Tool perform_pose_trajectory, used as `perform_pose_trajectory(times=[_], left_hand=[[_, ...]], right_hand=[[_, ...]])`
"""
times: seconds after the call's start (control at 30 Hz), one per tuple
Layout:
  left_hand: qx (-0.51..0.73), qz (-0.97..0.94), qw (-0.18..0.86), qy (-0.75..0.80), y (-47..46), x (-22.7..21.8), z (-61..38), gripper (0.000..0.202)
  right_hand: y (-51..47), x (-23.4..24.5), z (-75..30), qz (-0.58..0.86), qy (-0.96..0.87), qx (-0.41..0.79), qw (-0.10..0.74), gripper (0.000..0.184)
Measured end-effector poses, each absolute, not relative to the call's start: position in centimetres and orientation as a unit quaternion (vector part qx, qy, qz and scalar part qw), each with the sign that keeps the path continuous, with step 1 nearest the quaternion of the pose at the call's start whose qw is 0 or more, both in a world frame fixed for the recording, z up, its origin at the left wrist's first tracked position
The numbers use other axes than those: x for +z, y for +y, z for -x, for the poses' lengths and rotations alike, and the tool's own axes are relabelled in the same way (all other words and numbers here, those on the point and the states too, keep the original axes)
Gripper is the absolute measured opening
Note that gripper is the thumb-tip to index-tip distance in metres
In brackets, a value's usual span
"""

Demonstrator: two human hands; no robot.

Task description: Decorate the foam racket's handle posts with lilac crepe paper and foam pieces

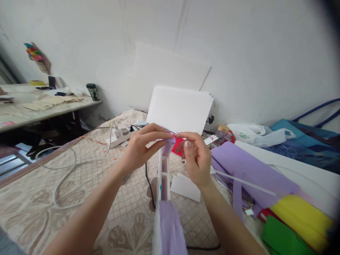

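My left hand [146, 143] is closed in a pinch on the far end of a long, narrow frame [165, 177] made of white strips with purple paper. Its near end, covered in crinkled purple paper [171, 226], stretches toward me and runs out of view. My right hand [195, 152] is beside that far end, index finger reaching to the purple edge, thumb apart from its tip and the other fingers loosely curled. Whether the index finger touches the edge is hard to see. Just behind the fingers lies something red [178, 145], partly hidden.
A power strip [119, 137] with a looping white cable is at left. White cards [186, 187] lie under the right wrist. Purple sheets [252, 166], scissors [248, 202], yellow paper [302, 217] and green paper [284, 237] crowd the right. White boards [180, 106] lean at the back.
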State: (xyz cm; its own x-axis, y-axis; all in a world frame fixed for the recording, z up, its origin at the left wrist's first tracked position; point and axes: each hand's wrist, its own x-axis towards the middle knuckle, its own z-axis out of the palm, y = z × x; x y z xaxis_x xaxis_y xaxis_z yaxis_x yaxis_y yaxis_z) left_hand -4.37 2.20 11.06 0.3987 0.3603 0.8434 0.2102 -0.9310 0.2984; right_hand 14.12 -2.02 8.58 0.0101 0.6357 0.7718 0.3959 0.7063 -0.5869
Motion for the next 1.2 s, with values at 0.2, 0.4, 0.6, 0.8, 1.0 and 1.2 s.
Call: perform_pose_trajectory(times=[0.2,0.4,0.6,0.8,1.0,1.2], left_hand=[[0.528,-0.803,0.205,0.182,3.7,10.5,5.4,0.019],[0.518,-0.801,0.250,0.166,4.3,10.8,6.3,0.013],[0.512,-0.820,0.220,0.134,5.0,11.1,6.8,0.017],[0.493,-0.832,0.216,0.132,6.1,10.8,7.4,0.025],[0.495,-0.840,0.187,0.123,5.8,11.2,7.2,0.028],[0.482,-0.841,0.206,0.136,5.9,11.2,7.8,0.028]], right_hand=[[-1.8,8.9,-14.2,0.369,-0.715,0.097,0.585,0.020],[-2.1,8.3,-14.6,0.349,-0.751,0.098,0.552,0.021],[-2.4,8.0,-14.7,0.342,-0.759,0.089,0.547,0.022],[-2.7,8.4,-14.6,0.331,-0.769,0.091,0.540,0.024],[-2.9,8.6,-14.6,0.331,-0.775,0.095,0.529,0.026],[-2.9,8.6,-14.5,0.316,-0.783,0.097,0.527,0.029]])
